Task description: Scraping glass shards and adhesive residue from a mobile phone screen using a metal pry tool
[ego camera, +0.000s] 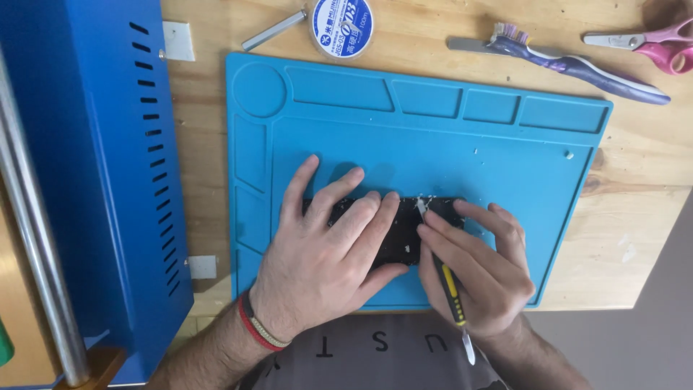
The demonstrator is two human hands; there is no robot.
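Note:
A black phone-like device (404, 231) lies on a blue silicone work mat (433, 137) on a wooden table. My left hand (325, 253) rests flat on it, fingers spread, pressing its left part down. My right hand (480, 271) grips a black and yellow scraping tool (449, 285), whose blade tip touches the device's top edge. Small white flakes lie around the blade tip and on the mat.
A blue metal machine (94, 166) with vent slots stands at the left, with a steel pole (36, 238) beside it. Behind the mat lie a wire spool (342, 27), a metal rod (273, 30), a toothbrush (577, 66) and pink-handled scissors (650, 43).

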